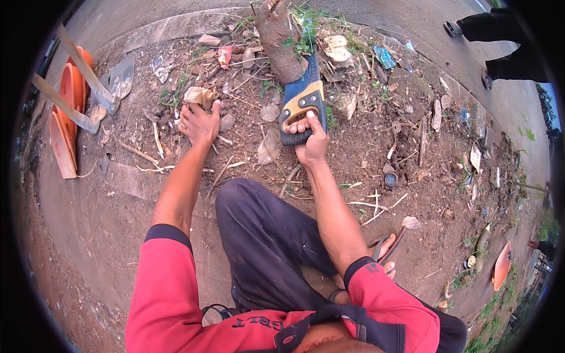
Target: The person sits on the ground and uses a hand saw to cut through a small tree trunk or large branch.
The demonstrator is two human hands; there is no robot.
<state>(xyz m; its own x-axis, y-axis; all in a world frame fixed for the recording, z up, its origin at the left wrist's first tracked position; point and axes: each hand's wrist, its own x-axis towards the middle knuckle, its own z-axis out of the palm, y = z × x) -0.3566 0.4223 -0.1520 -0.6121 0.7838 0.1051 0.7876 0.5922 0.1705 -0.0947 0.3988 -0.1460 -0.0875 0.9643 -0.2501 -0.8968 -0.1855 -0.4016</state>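
Note:
My right hand [312, 140] is wrapped round the yellow-orange and black handle of a handsaw [303, 97]. The saw's dark blue blade points away from me, alongside a thick tree trunk piece [278, 50]; whether its teeth touch the wood is not plain. Green leaves hide part of the blade's far end. To the left, my left hand [199, 125] has its fingers spread low over the soil, against or just short of a crumpled light-brown scrap [200, 96]. I cannot tell if the fingertips touch the ground.
Orange plastic pieces [70, 109] and two shovel-like tools with wooden handles [73, 67] are at the left. A pale cut wood stub [337, 48] stands right of the trunk. Twigs, dry leaves and litter cover the soil. Another person's dark-clad legs [503, 44] show at the upper right.

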